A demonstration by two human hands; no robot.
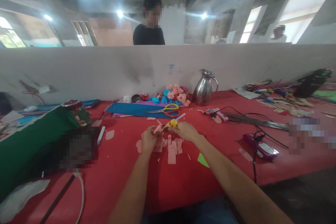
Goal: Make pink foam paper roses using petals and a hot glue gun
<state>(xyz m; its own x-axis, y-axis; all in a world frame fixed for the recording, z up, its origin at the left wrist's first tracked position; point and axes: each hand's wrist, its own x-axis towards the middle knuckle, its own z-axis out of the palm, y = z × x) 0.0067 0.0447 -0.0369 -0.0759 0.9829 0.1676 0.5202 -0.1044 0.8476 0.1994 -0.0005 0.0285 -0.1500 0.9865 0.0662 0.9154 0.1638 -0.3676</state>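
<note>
Pinched in my left hand (pixel 148 139) is a small pink paper piece (pixel 158 129), its exact shape hard to make out. My right hand (pixel 187 131) is closed around a small yellow tool (pixel 172 124) with dark marks, its kind unclear. The tool's left end is close to the pink piece; whether they touch I cannot tell. Cut pink paper strips (pixel 172 152) lie on the red tabletop (pixel 168 185) below my hands. Just beyond them, scissors (pixel 168 110) with yellow and red handles rest on blue sheets (pixel 131 108).
Pink paper roses (pixel 178 94) and a steel jug (pixel 203 89) stand at the back by a white partition (pixel 105 70). To the right lie a pink glue gun (pixel 222 116), a purple power strip (pixel 259 147) and cables. A green board (pixel 34 136) is left. A person (pixel 148 33) is beyond the partition.
</note>
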